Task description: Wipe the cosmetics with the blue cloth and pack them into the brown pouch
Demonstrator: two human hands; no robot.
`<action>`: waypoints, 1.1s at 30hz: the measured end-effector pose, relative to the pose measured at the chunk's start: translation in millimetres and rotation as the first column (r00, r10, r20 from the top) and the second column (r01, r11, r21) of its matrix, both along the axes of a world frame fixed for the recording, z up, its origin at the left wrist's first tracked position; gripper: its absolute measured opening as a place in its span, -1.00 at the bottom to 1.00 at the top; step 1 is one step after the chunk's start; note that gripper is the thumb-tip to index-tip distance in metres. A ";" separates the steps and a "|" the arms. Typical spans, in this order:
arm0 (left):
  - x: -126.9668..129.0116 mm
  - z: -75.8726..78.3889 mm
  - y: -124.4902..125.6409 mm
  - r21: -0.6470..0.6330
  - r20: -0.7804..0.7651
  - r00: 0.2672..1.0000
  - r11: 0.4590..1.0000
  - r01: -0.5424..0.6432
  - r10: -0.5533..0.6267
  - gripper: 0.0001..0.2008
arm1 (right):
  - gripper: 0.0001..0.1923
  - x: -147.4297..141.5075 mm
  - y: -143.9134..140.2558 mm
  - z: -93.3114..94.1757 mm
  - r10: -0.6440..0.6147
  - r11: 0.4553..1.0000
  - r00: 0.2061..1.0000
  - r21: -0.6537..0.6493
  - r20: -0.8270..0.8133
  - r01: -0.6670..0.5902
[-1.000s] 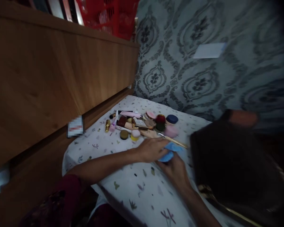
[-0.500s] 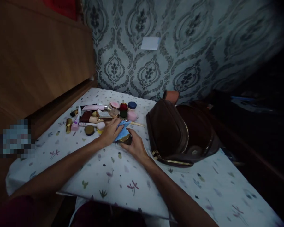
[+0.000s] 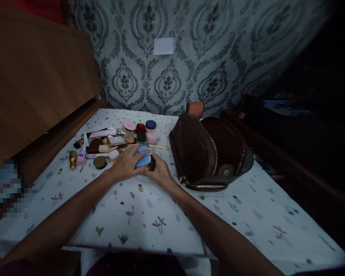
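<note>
Closer together than half a second ago: left hand (image 3: 125,165) and right hand (image 3: 161,173) now meet at the fingertips near the middle of the counter (image 3: 161,230). Left hand curled over the blue pad (image 3: 143,159), gripping it from above and pressing it down. Right hand cupped around the dark round case (image 3: 152,166), holding it from the near side. Gold rim of that case, plain to see a moment back, now hidden under pad and fingers, with only a dark edge showing. Reads as pad working against case, both kept low on the cloth and not lifted.

Tight on two sides. Just beyond the knuckles, the heap of cosmetics (image 3: 115,140) and a thin wooden stick (image 3: 158,146), near enough to knock. Just to the right, the open brown bag (image 3: 209,153), close to the right wrist but not touching. Bare flowered cloth toward the body and far right, so free room there. Wooden panel (image 3: 37,88) closing off the left edge, patterned wall (image 3: 218,57) behind.
</note>
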State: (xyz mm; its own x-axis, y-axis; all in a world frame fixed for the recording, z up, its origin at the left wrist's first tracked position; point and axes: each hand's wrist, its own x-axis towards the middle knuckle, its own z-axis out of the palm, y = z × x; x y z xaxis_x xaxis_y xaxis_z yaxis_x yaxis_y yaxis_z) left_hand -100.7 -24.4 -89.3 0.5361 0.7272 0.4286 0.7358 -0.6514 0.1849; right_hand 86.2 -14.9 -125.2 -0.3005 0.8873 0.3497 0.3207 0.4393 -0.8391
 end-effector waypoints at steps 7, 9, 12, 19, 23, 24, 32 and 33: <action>-0.7 -5.8 2.4 -0.054 -0.092 0.989 0.991 -0.120 0.115 -0.31 | -0.29 2.4 -1.1 -2.0 -0.007 0.998 1.000 0.058 0.025 0.005; 1.2 -3.8 1.4 -0.061 -0.098 0.987 0.989 -0.134 0.128 -0.31 | -0.28 2.1 -3.6 -1.7 -0.004 0.997 0.999 0.078 0.040 0.001; 4.9 1.7 -1.0 -0.069 -0.083 0.987 0.987 -0.147 0.141 -0.36 | -0.24 1.6 -6.3 -1.8 -0.012 0.997 0.998 0.081 0.068 0.006; 15.5 12.7 -8.8 -0.116 -0.107 0.968 0.964 -0.240 0.229 -0.49 | -0.26 2.1 -6.5 -4.2 -0.037 0.995 0.995 0.093 0.089 0.029; 20.8 16.0 -12.5 -0.158 -0.123 0.949 0.938 -0.308 0.290 -0.48 | -0.26 2.7 -6.1 -4.0 -0.009 0.997 0.996 0.079 0.085 0.002; 21.7 16.9 -13.4 -0.165 -0.129 0.945 0.933 -0.320 0.301 -0.47 | -0.26 2.7 -6.2 -3.9 -0.010 0.997 0.997 0.077 0.083 0.004; 16.2 23.0 -12.5 -0.235 -0.105 0.957 0.928 -0.288 0.270 -0.42 | -0.27 2.9 -9.6 0.3 -0.045 0.996 0.998 0.076 0.047 0.042; 14.1 21.9 -10.6 -0.264 -0.040 0.969 0.933 -0.246 0.245 -0.44 | -0.30 3.4 -9.6 1.7 -0.053 0.996 0.998 0.068 0.037 0.051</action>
